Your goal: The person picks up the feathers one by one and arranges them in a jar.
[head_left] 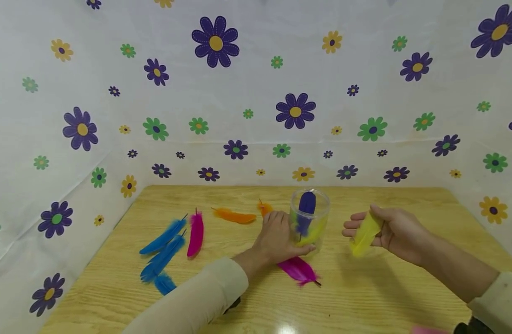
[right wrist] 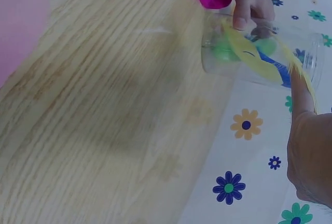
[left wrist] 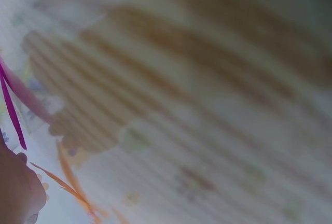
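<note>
My left hand (head_left: 276, 241) grips the left side of a clear plastic jar (head_left: 325, 222), its thumb across the front. Inside the jar stand a dark blue feather (head_left: 307, 204) and a yellow feather (head_left: 315, 235); some green (right wrist: 224, 52) also shows through its wall in the right wrist view. To the right of the jar, my right hand (head_left: 402, 232) pinches another yellow feather (head_left: 366, 234) between thumb and fingers, tip pointing down. A magenta feather (head_left: 298, 270) lies just in front of the jar, partly under the left hand.
Blue feathers (head_left: 163, 253) and a pink feather (head_left: 195, 234) lie on the left of the wooden table (head_left: 364, 297). Orange feathers (head_left: 235, 216) lie farther back. Something pink (head_left: 427, 330) shows at the front edge. A flowered cloth (head_left: 256, 83) hangs behind.
</note>
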A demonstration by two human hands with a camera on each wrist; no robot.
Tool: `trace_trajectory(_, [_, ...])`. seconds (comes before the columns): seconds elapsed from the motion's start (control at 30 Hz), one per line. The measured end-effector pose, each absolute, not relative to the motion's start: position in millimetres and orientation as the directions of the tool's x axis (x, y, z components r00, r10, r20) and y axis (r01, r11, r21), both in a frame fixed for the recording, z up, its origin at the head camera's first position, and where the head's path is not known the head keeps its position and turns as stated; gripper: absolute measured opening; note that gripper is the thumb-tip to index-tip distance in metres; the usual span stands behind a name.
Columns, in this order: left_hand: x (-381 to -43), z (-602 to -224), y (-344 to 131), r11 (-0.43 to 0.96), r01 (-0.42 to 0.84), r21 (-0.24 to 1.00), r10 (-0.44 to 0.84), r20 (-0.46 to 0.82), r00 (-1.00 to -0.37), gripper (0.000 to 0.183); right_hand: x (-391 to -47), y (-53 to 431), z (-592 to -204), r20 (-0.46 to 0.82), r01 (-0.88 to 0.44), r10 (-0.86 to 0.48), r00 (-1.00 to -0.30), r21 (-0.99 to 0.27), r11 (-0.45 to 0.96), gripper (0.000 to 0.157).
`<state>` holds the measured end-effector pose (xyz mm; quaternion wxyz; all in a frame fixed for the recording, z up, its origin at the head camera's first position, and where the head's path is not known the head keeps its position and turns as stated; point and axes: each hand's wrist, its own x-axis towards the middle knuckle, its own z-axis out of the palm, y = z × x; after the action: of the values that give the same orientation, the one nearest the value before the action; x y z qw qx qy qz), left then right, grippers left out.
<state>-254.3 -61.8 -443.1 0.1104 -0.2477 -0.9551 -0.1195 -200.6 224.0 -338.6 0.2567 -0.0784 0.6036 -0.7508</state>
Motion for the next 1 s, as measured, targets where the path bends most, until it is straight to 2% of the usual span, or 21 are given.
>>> trace_trajectory(0.2, [-254.7, -442.7, -62.0, 0.852, 0.487, 0.192, 0.434, 0.260, -0.863, 0.088, -202.7, 216.6, -327.2, -0.186, 0.292, -0.475, -0.860, -0.943, -0.159, 0.066])
trace_trajectory(0.6, [-254.7, -444.4, -62.1, 0.848, 0.492, 0.196, 0.436, 0.267, -0.859, 0.087, -213.1, 203.1, -305.1, -0.105, 0.194, -0.460, -0.882, -0.969, -0.152, 0.066])
trace_trajectory(0.87, [-255.6, -445.7, -62.3, 0.848, 0.501, 0.171, 0.443, 0.289, -0.849, 0.089, -224.0, 188.3, -280.8, -0.029, 0.166, -0.416, -0.909, -0.940, -0.297, 0.066])
trace_trajectory(1.0, [-254.5, -445.2, -62.4, 0.848, 0.506, 0.161, 0.448, 0.293, -0.845, 0.088, -232.2, 176.7, -275.3, -0.027, 0.164, -0.394, -0.919, -0.934, -0.318, 0.067])
